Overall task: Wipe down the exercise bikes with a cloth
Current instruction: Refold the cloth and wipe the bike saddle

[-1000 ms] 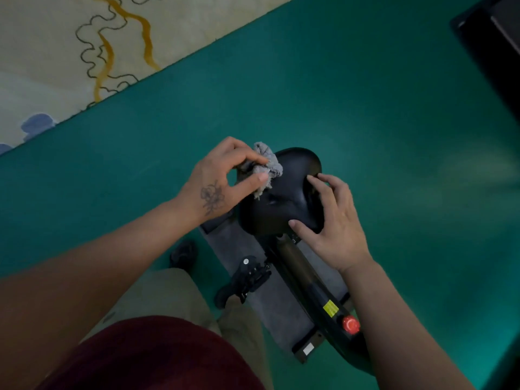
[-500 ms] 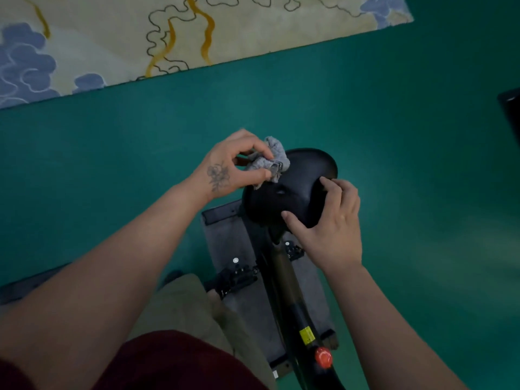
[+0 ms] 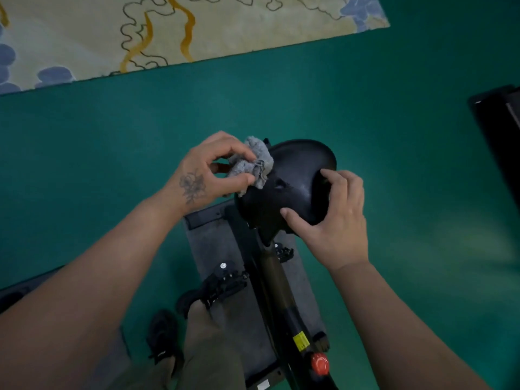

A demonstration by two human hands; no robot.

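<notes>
A crumpled grey cloth (image 3: 251,164) is pinched between thumb and curled fingers of the left hand (image 3: 209,171) and pressed against the left edge of a black saddle (image 3: 292,181), seen from above on an exercise bike (image 3: 284,302). To the right, the saddle is steadied by the right hand (image 3: 334,218), whose thumb is laid on the near side while the bent fingers are hooked over the far right rim.

The cloth is judged to be light, soft and limp; it is likely best kept bunched, as it is here, so that a firm pad is offered to the surface. The saddle is judged to be stiff and smooth, perhaps a little slippery, and is probably best braced at its rim while it is rubbed.

One cloth, one saddle and one bike are counted. Two black pedals (image 3: 222,285) are seen below the saddle, above a grey mat (image 3: 216,246) laid on the green floor (image 3: 394,136). One yellow label (image 3: 301,341) and one red knob (image 3: 320,363) are carried on the frame at lower right. A patterned rug (image 3: 225,26) is spread across the top of the view, and part of a dark object, not identifiable, is cut off at the right edge.
</notes>
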